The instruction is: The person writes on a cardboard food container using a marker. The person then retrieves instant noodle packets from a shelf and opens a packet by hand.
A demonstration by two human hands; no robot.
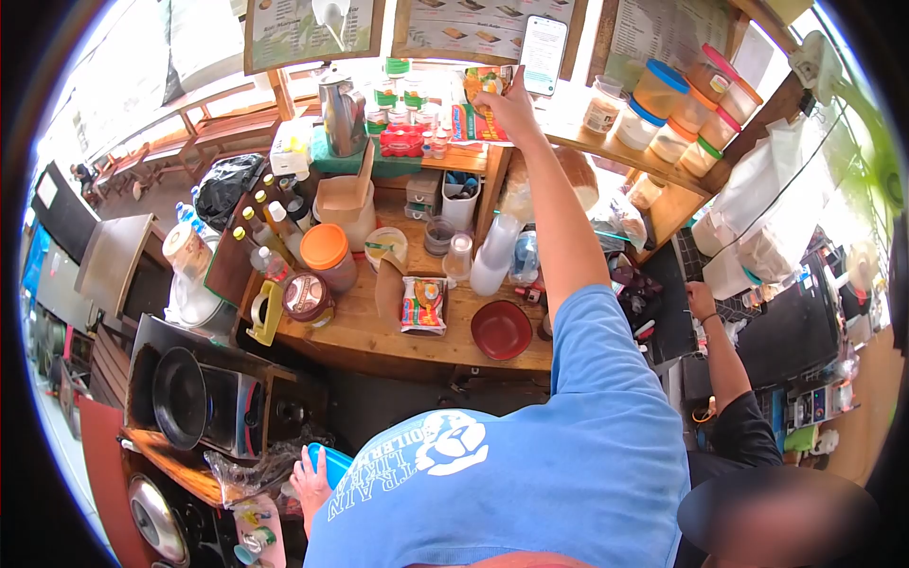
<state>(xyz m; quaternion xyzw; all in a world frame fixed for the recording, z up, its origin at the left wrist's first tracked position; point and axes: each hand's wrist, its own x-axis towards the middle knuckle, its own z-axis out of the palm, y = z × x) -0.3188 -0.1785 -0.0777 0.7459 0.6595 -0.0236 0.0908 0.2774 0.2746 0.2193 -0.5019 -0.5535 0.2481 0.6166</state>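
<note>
Head view — right hand [509,112] holds a flat, glossy packet [471,125].

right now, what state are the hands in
Left hand: at a blue container, grip can't be told.
Right hand: closed on a colourful packet.

1. At twelve o'clock, your right hand [509,112] gripped a colorful packet [471,106] at the shelf, beside a lit phone [544,55].
2. Toward seven o'clock, your left hand [311,485] had its fingers against a blue container [333,464]; its grip was partly hidden.
3. Near the center, more packets [423,304] sat in an open carton on the wooden counter [365,327], with a red bowl [502,330] just beside them toward four o'clock.
4. At eleven o'clock stood a metal pitcher [343,115]; at two, lidded tubs [660,90].
5. At three o'clock, another person's hand [701,299] reached over a dark surface.
</note>
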